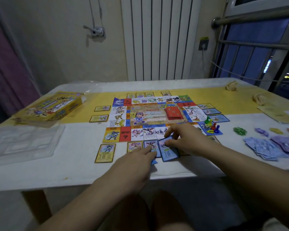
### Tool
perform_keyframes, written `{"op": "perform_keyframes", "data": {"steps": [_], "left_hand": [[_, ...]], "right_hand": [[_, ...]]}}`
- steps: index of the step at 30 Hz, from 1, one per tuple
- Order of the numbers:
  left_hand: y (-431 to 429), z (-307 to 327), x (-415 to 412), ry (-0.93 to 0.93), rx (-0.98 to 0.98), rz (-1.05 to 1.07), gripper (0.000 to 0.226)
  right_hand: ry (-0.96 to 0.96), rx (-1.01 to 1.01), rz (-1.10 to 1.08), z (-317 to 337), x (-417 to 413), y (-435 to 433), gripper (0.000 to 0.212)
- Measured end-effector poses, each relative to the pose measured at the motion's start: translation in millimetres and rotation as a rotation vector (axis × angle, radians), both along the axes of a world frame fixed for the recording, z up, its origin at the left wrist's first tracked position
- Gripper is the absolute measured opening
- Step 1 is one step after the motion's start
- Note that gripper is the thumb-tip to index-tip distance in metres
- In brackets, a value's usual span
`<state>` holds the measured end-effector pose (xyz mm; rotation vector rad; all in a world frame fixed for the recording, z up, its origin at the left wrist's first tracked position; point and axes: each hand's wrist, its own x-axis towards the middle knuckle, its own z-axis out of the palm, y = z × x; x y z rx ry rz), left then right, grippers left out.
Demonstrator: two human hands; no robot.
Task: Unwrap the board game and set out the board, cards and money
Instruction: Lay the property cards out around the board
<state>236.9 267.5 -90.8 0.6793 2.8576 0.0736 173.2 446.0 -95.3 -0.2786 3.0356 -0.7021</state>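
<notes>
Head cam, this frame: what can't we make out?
All head view.
- Print on board and cards: too small, blurred.
- Blue card under left hand: fingers cover its lower half.
- Board's near edge: partly hidden by right hand, which pinches a tilted card.
- Money: cut by the right edge; values blurred.
- Pawns: overlap, count unclear.

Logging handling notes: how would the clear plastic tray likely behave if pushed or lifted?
The tray looks thin and moulded, so it is probably light and a bit flexible. On the smooth table it would likely slide easily. Its hollow pockets might dent under a firm grip.
</notes>
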Motion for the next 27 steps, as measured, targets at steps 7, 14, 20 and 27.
{"op": "perform_keyframes", "data": {"steps": [7, 14, 20, 27], "left_hand": [[-3, 0, 1, 0.009, -0.004, -0.001, 0.068], [-1, -2, 0, 0.023, -0.004, 0.005, 0.068], [-1, 0, 2, 0.028, 0.003, 0.01, 0.067], [-4, -1, 1, 0.035, 0.009, 0.011, 0.068]], "right_hand": [[-0.016, -0.005, -0.042, 3, -3, 2, 0.028], [-0.073, 0.042, -0.024, 9, -6, -1, 0.029], [-0.069, 0.028, -0.008, 9, -7, -9, 0.024], [-0.056, -0.022, 0.007, 14, -8, -11, 0.021]]}}
